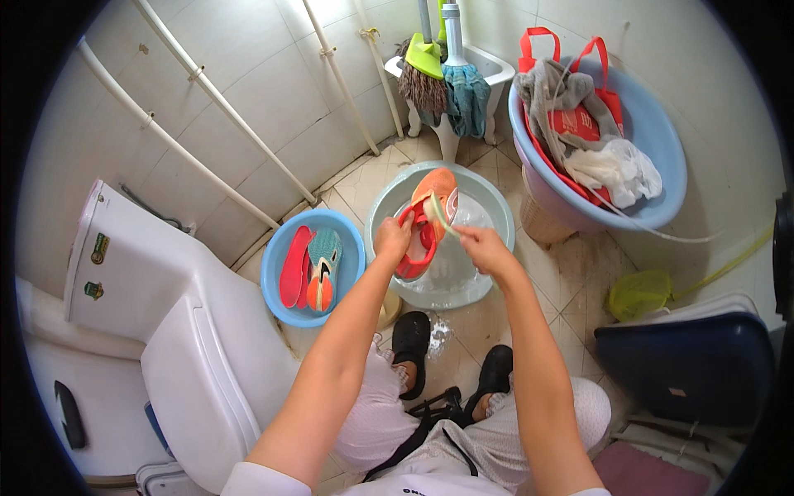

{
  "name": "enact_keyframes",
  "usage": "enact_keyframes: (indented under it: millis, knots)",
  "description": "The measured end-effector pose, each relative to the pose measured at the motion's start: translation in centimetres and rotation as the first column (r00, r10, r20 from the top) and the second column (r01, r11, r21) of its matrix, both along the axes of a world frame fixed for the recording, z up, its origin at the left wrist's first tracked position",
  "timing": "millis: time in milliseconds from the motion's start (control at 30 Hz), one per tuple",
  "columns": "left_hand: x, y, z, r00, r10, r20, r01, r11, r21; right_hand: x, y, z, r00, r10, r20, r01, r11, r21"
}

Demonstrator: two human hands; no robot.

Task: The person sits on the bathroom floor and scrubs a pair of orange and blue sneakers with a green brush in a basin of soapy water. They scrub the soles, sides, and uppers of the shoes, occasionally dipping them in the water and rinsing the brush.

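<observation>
My left hand grips the side of an orange and red sneaker, which is tilted over a pale green basin of water. In my right hand is a light green scrubbing brush, its head at the shoe's opening. To the left, a blue basin holds red insoles and a teal and orange shoe, which lies with its sole partly showing. The inside of the held shoe is partly hidden.
A white toilet stands at left. Mops rest in a white mop sink behind the basins. At right are a large blue tub with bags and cloth, a yellow-green net and a dark blue container. Pipes line the wall.
</observation>
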State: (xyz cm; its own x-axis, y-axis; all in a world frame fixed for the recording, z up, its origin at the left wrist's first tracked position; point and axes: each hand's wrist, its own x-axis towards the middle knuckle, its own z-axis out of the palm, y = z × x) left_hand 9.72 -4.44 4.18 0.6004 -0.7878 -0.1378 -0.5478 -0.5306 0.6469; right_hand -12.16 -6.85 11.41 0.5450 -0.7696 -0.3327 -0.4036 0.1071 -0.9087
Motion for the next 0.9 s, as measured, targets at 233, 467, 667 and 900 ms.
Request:
enact_keyframes:
  millis: [233, 467, 667, 900]
  knots:
    - [0.1, -2.4, -5.5, 0.992, -0.118, 0.043, 0.119, 0.993, -0.014, 2.5, -0.5, -6.9, 0.944, -0.323, -0.068, 0.253, 0.841, -0.477]
    - [-2.7, -1.1, -10.4, 0.992, -0.089, -0.089, 0.083, 0.994, -0.075, 8.4, -4.0, -13.7, 0.851, -0.227, -0.474, 0.026, 0.919, -0.394]
    - [-1.1, -0.8, -13.2, 0.993, -0.086, -0.081, 0.085, 0.996, -0.014, 7.9, -6.4, -17.4, 0.880, -0.193, -0.433, 0.055, 0.949, -0.311]
    - [1.2, -0.8, -13.2, 0.977, -0.206, 0.058, 0.210, 0.976, -0.058, 3.4, -14.9, -17.2, 0.901, -0.332, -0.279, 0.269, 0.932, -0.241]
